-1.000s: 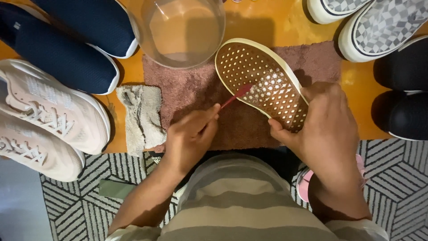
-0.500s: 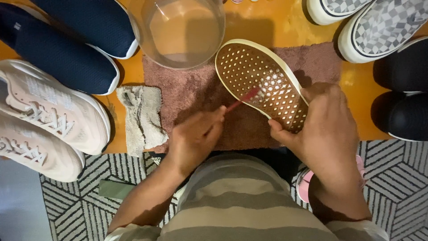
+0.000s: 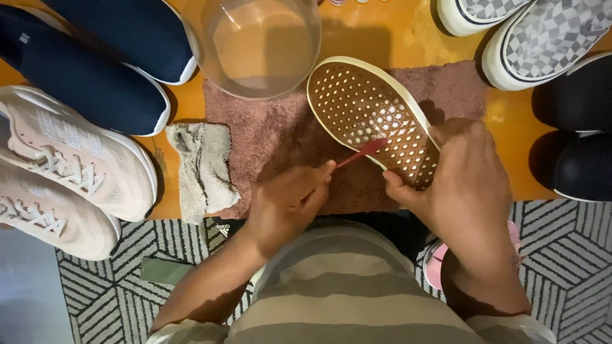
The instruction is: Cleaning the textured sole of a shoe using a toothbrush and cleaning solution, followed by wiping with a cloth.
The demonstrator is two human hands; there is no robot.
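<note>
The left hand (image 3: 285, 205) is clenched around the handle of a red brush (image 3: 361, 153), whose head rests on the upturned sole of a shoe (image 3: 370, 114) near its lower edge. The right hand (image 3: 462, 181) grasps that shoe at its near end, fingers wrapped over the rim, holding it sole-up and tilted above a pink towel (image 3: 280, 134) spread on the orange floor (image 3: 382, 32). The sole is brown with a pattern of pale diamond marks and a cream rim; a wet sheen shows near its middle. Judged from these positions, the step in hand is scrubbing the sole, with the brush at work on the part nearest the right hand. The next move would call for a firm hold on the shoe and short strokes across the patterned tread, with the brush kept clear of the gripping fingers. A clear bowl (image 3: 255, 44) holding water stands at the far edge of the towel, just beside the shoe's toe. A crumpled grey rag (image 3: 203, 167) lies left of the towel. Navy shoes (image 3: 95, 70) and pale pink trainers (image 3: 70, 172) sit to the left; checkered shoes (image 3: 542, 38) and black shoes (image 3: 577, 134) to the right. A patterned rug (image 3: 567, 255) lies nearest the person.
</note>
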